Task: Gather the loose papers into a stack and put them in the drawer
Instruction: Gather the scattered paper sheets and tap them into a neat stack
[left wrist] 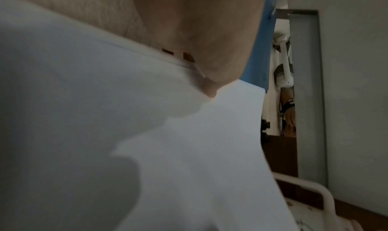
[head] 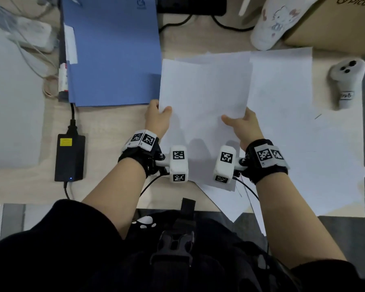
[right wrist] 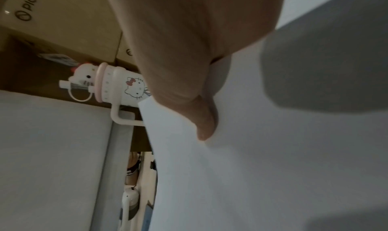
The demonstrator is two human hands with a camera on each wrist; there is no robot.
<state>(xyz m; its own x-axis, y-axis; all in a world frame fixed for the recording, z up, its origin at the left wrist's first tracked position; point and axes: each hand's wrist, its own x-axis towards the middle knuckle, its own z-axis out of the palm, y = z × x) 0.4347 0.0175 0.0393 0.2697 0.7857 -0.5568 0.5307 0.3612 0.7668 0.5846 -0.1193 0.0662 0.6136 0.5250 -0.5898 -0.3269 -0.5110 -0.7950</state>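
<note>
A bundle of white papers (head: pixel 204 89) is held tilted above the desk, between both hands. My left hand (head: pixel 159 114) pinches its lower left corner, thumb on top and fingers hidden underneath. My right hand (head: pixel 240 121) pinches the lower right corner the same way. The left wrist view shows the thumb pressed on the paper (left wrist: pixel 189 151); the right wrist view shows the other thumb on the paper (right wrist: pixel 273 151). More loose sheets (head: pixel 303 133) lie flat on the desk at the right, partly under the held bundle. No drawer is in view.
A blue folder (head: pixel 112 49) lies left of the papers. A black power adapter (head: pixel 70 157) sits near the front left. A white controller (head: pixel 346 81) rests at the right, with a cartoon-cat cup (head: pixel 274 22) and a cardboard box (head: pixel 335 17) behind.
</note>
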